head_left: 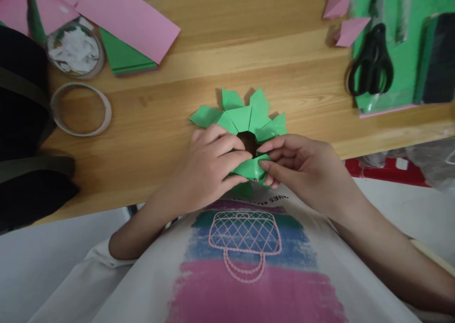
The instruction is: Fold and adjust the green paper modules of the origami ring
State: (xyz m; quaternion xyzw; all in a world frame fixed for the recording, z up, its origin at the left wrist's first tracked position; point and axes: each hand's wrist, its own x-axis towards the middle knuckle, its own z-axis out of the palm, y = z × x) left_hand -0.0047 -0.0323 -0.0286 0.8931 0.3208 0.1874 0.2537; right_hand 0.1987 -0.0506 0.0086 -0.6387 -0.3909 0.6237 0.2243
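Note:
A green folded-paper ring [241,118] with pointed tips all round and a dark hole in its middle lies at the table's front edge. My left hand [216,164] covers its left side, fingers bent and pressed on the near-left part. At the near-right part, my right hand [296,164] pinches a green fold between thumb and fingers, with the index fingertip beside the hole. Both hands hide much of the ring's near half.
Pink sheets [130,17] on green paper, a tub of white scraps [76,50] and a tape roll [107,116] lie left. Black scissors [373,64], pink folded pieces [350,31] and a dark phone-like object [440,59] are right. Black cloth [21,114] lies far left.

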